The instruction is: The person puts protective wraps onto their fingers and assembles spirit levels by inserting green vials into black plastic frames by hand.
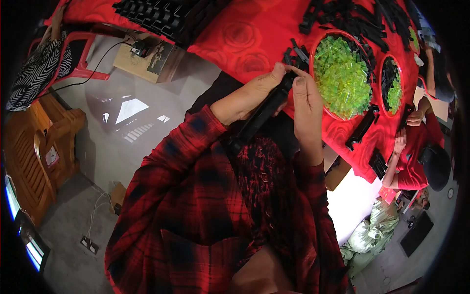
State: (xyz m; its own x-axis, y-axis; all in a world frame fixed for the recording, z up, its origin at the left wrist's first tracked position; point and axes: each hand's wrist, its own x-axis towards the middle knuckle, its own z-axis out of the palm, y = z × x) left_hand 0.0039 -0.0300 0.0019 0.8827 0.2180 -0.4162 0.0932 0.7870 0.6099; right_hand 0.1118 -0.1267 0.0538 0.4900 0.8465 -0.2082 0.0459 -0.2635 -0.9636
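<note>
Between my two hands is a long black plastic part [262, 116], held at a slant above my lap by the table's edge. My left hand [249, 95] wraps round its side, with the thumb near the upper end. At that upper end, the fingers of my right hand [307, 98] press against the part, and some of them are hidden behind it. Close to my right hand stands a red basin [313, 61] heaped with small clear yellow-green plastic pieces [341, 76]. Several small black parts [296, 53] lie beside the basin.
Black strips [342, 17] are piled on the red tablecloth [235, 36]. A second red basin [382, 93] holds black and green pieces. At right, a person in a red top [416, 161] handles a black part. A cardboard box [147, 59] and wooden chair [44, 152] stand at left.
</note>
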